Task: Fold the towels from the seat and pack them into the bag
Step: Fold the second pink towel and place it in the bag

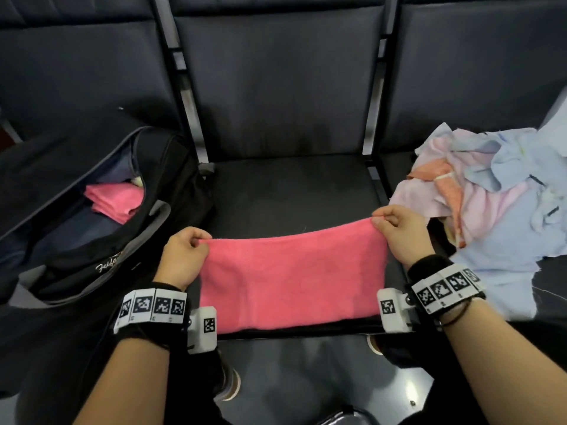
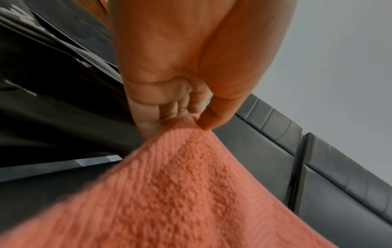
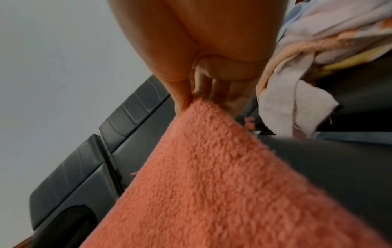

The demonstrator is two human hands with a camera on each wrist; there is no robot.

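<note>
One pink towel (image 1: 291, 280) is in work right now, stretched between the two hands over the front of the middle seat (image 1: 291, 191). The left hand (image 1: 184, 256) pinches its far left corner, thumb against curled fingers (image 2: 148, 120), and the right hand (image 1: 399, 234) pinches the far right corner the same way, so each grip is closed tight on cloth. The towel's near edge lies at the seat's front lip, while its far edge is lifted between the pinches; it looks partway through a fold, though how many layers it already has I cannot tell.

Further left, the black bag (image 1: 92, 240) lies unzipped on the neighbouring seat with a folded pink towel (image 1: 115, 200) already inside, so at least one piece looks packed.

Further right, a loose heap of pale cloths (image 1: 491, 197), pink, blue and orange, sits rumpled on the other seat, none of it folded.

By my reckoning the job is early: this towel needs finishing and bagging, and most of the heap remains.
</note>
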